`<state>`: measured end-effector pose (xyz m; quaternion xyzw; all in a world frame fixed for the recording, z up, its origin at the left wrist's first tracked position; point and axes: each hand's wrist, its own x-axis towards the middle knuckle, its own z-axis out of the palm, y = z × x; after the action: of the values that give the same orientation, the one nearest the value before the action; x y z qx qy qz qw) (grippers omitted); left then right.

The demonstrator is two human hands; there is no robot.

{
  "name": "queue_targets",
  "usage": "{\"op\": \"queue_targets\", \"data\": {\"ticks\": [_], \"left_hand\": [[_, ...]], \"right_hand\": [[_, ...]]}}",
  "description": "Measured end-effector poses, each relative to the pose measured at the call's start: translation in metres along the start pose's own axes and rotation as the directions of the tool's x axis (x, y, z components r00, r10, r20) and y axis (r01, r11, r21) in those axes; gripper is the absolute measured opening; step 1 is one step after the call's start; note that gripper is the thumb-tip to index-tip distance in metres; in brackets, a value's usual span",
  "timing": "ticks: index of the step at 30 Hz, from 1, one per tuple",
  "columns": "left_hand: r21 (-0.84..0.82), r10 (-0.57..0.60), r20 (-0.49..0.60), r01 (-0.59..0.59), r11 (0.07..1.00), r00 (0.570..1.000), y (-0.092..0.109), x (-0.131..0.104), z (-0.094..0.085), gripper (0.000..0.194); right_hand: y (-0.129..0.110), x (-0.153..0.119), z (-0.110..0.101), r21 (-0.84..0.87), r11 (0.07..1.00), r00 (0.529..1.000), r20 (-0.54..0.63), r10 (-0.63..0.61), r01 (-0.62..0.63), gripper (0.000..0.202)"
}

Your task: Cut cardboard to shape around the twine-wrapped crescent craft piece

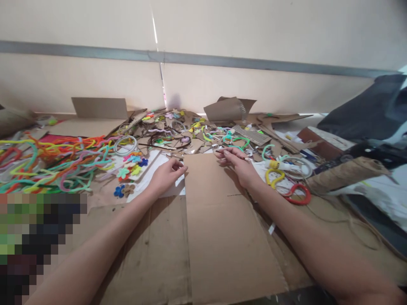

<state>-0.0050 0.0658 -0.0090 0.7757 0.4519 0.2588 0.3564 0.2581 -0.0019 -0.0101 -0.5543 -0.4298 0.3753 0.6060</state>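
Note:
A long tan cardboard piece (219, 237) lies flat in front of me, pointing away, with a crease across it and a short dark line near its right side. Beside its far left edge rests my left hand (170, 173), fingers loosely curled and thumb apart, with nothing visible in it. My right hand (237, 164) is over the far right corner of the cardboard. A thin, dark, pencil-like stick (219, 151) shows between its fingers; most of it is hidden by the hand.
Colourful pipe cleaners (73, 159) pile up at left, near felt-like flowers (135, 165). Cardboard scraps (193, 123) heap along the wall. To the right lie scissors with red and yellow handles (299, 195), a yellow-labelled glue tube (280, 165) and a burlap roll (349, 173).

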Motion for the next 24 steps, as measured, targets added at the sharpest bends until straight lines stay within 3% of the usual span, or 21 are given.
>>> {"op": "queue_targets", "data": {"ticks": [5, 11, 17, 24], "left_hand": [[-0.412, -0.151, -0.006, 0.135, 0.901, 0.988, 0.013, -0.005, -0.003, 0.036], [-0.650, -0.247, 0.036, 0.211, 0.730, 0.968, 0.020, -0.011, -0.006, 0.058], [-0.710, -0.226, 0.196, 0.297, 0.638, 0.954, 0.016, -0.020, 0.000, 0.069], [-0.711, -0.217, 0.203, 0.296, 0.638, 0.955, 0.015, -0.022, -0.007, 0.052]], "right_hand": [[-0.005, 0.000, -0.002, 0.061, 0.998, 1.000, -0.001, -0.020, 0.020, 0.027], [-0.007, 0.003, -0.004, 0.130, 0.990, 0.999, 0.011, -0.047, 0.045, 0.030], [-0.016, -0.004, -0.001, 0.160, 0.986, 0.999, 0.007, -0.053, 0.051, 0.032], [-0.012, 0.006, -0.014, 0.035, 0.994, 0.992, -0.075, -0.104, 0.107, 0.034]]}}
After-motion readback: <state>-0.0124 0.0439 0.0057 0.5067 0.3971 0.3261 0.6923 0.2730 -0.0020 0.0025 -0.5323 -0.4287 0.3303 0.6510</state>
